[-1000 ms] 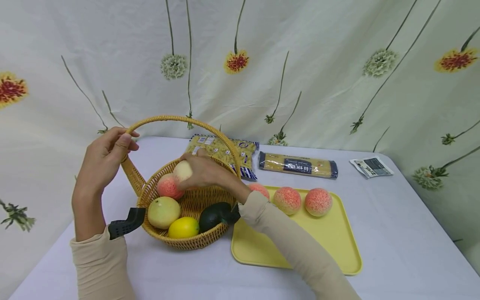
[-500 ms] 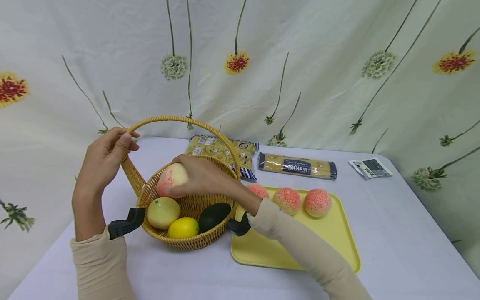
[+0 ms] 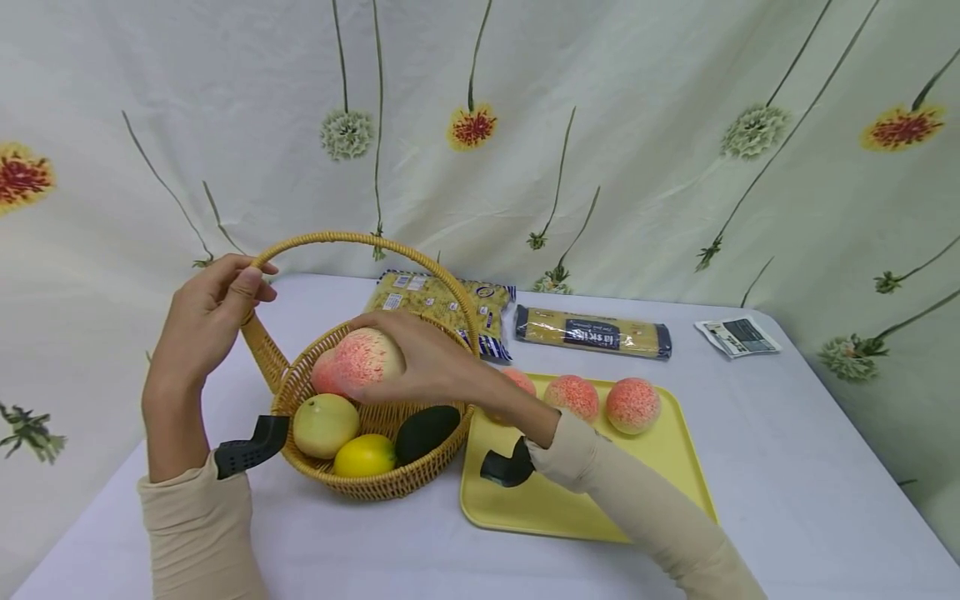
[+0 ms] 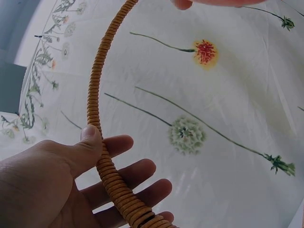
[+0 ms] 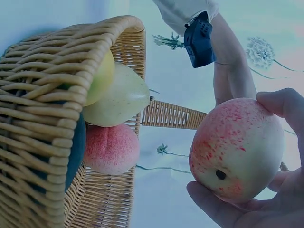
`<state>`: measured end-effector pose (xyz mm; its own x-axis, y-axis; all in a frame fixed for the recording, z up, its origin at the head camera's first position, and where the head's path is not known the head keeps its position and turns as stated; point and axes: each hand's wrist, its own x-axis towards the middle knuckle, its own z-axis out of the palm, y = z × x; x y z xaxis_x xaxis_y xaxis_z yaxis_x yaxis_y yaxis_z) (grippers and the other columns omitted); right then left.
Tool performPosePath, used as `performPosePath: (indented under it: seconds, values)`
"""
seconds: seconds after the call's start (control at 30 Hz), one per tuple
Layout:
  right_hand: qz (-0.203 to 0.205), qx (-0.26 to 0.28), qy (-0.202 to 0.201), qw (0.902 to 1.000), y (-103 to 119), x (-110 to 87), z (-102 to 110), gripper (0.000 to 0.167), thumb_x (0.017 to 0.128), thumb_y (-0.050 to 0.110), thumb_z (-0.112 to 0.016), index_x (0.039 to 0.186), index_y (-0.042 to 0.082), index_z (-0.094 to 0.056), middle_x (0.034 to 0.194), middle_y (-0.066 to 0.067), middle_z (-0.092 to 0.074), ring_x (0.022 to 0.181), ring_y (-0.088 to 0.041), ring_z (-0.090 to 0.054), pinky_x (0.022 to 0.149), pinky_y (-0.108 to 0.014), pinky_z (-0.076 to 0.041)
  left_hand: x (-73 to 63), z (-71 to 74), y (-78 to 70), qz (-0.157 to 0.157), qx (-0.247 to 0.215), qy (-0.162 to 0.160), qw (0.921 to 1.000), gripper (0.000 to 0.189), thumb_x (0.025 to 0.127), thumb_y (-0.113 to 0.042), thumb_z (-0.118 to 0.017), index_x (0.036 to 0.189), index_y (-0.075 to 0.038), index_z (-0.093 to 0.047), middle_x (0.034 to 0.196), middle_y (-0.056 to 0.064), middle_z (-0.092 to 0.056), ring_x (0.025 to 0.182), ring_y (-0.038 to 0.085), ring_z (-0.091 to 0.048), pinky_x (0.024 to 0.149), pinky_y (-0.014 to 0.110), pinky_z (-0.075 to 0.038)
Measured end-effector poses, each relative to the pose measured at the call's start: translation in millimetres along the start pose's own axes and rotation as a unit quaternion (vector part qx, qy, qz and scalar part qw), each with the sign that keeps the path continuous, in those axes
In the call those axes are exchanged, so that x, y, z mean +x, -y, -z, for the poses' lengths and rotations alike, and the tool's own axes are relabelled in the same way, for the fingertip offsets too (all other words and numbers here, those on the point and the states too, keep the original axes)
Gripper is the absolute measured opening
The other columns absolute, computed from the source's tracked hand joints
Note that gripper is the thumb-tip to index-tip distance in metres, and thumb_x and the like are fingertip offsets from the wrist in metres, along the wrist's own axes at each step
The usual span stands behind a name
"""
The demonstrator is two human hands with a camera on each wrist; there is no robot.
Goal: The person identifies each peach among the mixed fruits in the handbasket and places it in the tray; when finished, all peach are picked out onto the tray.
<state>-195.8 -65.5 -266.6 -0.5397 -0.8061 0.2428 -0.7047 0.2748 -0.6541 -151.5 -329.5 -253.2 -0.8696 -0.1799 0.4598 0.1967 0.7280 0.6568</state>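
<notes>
My left hand (image 3: 206,321) grips the wicker basket's handle (image 3: 352,237), its thumb against one side and fingers behind, as the left wrist view shows. Over the basket (image 3: 390,486), my right hand (image 3: 427,358) holds a red-speckled peach (image 5: 232,147) between thumb and fingers. Seen from the right wrist, this peach is apart from the basket's rim. Inside the basket lie another peach (image 5: 111,149), a pale yellow-green round fruit (image 3: 326,426), a yellow lemon (image 3: 364,456) and a dark green avocado (image 3: 427,434).
Right of the basket, a yellow tray (image 3: 525,508) bears three peaches (image 3: 633,406) along its far side, one partly behind my right forearm. Farther back are a bag of pasta (image 3: 420,292), a long spaghetti pack (image 3: 592,332) and a small white packet (image 3: 738,336).
My right hand has drawn back slightly to the right with its peach, which has turned to show more of its red side. The left hand stays on the handle.
</notes>
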Motion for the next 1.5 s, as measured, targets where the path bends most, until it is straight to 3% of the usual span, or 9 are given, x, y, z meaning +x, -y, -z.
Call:
performPosePath:
  seconds: [0.17,0.4,0.67,0.97,1.17,1.5]
  values:
    - [-0.015,0.020,-0.006,0.9997,-1.9,-11.3,4.4,0.074,0.077,0.043,-0.074,0.141,0.025,-0.042,0.138,0.000,-0.041,0.108,-0.011,-0.048,0.076,-0.024,-0.050,0.3,-0.1,0.1,0.001,0.001,0.000,1.0000,0.037,0.102,-0.037,-0.041,0.120,-0.010,-0.057,0.094,0.004,-0.062,0.093,0.011,-0.049,0.075,0.021,-0.039]
    - [-0.002,0.061,-0.028,0.9977,-8.3,-23.6,9.8,0.067,0.077,0.041,-0.076,0.135,0.025,-0.045,0.127,0.007,-0.051,0.107,-0.010,-0.052,0.079,-0.028,-0.052,0.6,-0.2,2.8,0.005,0.001,-0.002,1.0000,0.034,0.102,-0.036,-0.041,0.120,-0.011,-0.057,0.089,-0.011,-0.060,0.092,0.010,-0.049,0.074,0.020,-0.039]
    - [-0.013,0.101,-0.024,0.9945,-15.4,-39.6,13.9,0.067,0.079,0.032,-0.078,0.136,0.019,-0.044,0.126,0.003,-0.054,0.108,-0.011,-0.054,0.078,-0.025,-0.053,0.5,-0.3,1.9,0.006,-0.001,-0.001,1.0000,0.035,0.102,-0.036,-0.041,0.121,-0.011,-0.057,0.091,-0.008,-0.060,0.093,0.009,-0.049,0.074,0.019,-0.039]
    - [-0.019,0.152,-0.025,0.9879,-27.5,-63.0,22.8,0.065,0.081,0.022,-0.076,0.136,0.018,-0.042,0.130,0.001,-0.050,0.108,-0.014,-0.056,0.081,-0.030,-0.054,0.1,-0.2,2.5,0.005,0.004,-0.001,1.0000,0.035,0.102,-0.035,-0.041,0.121,-0.010,-0.057,0.089,-0.012,-0.059,0.092,0.011,-0.049,0.074,0.019,-0.039]
    - [-0.031,0.135,-0.026,0.9900,-36.5,-78.8,26.2,0.062,0.080,0.028,-0.077,0.135,0.024,-0.046,0.133,0.006,-0.047,0.114,-0.012,-0.054,0.080,-0.030,-0.054,0.7,0.3,2.6,0.000,0.005,-0.004,1.0000,0.035,0.102,-0.035,-0.041,0.120,-0.010,-0.058,0.086,-0.018,-0.058,0.090,0.007,-0.049,0.074,0.021,-0.038]
    - [-0.047,0.130,-0.001,0.9905,-51.1,-102.8,29.1,0.061,0.080,0.026,-0.077,0.133,0.025,-0.047,0.124,0.007,-0.053,0.108,-0.011,-0.056,0.083,-0.031,-0.053,0.9,-0.7,1.8,0.000,0.006,-0.004,1.0000,0.036,0.102,-0.035,-0.041,0.121,-0.010,-0.058,0.086,-0.019,-0.058,0.090,0.006,-0.049,0.074,0.022,-0.038]
